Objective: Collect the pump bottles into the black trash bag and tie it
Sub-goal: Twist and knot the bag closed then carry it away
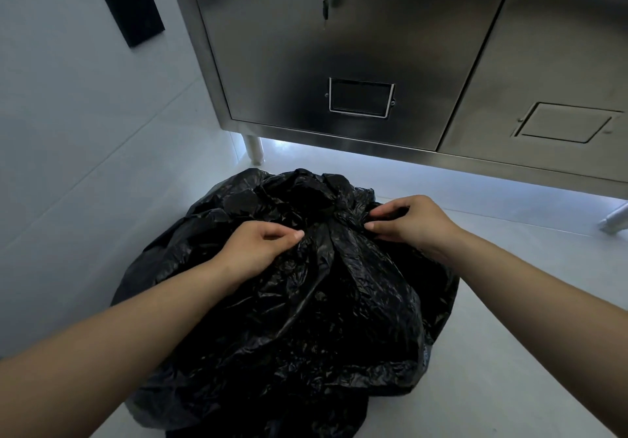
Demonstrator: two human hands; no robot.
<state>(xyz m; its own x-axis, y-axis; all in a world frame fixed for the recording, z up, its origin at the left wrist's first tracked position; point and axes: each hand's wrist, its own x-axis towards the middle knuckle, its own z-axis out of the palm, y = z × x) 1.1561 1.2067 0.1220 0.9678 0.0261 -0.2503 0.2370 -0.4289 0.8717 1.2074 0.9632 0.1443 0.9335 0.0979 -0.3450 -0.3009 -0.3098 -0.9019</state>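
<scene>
**Black bag at the knot stage**

Black plastic, crinkled and glossy: the trash bag (306,301) sits bulging on the pale floor (509,335), just in front of a stainless steel cabinet (339,47) raised on short legs. Tiled wall (68,132) to the left, with a dark plate (129,6) mounted on it.

No pump bottles in sight. Judged from the fullness of the bag, they are inside it, but the plastic is opaque, so this cannot be confirmed.

The bag mouth is gathered into a twisted neck (334,210) at the top, with loose flaps bunched above it. Whether a first knot is already cinched there is hard to tell; the folds are too dark to read.

Left hand (258,247): resting on the bag's shoulder, thumb and forefinger pinched on a fold of plastic just left of the neck.

Right hand (407,222): fingers curled, pinching plastic just right of the neck.

Step in hand, by my reading: the tying, collecting being done.

Next move probably calls for a firm pull of the two pinched ends outward in opposite directions to tighten, or crossing them over for another pass. Thin film: keep the pull steady so it stretches rather than tears. Check that the neck holds once let go.
</scene>
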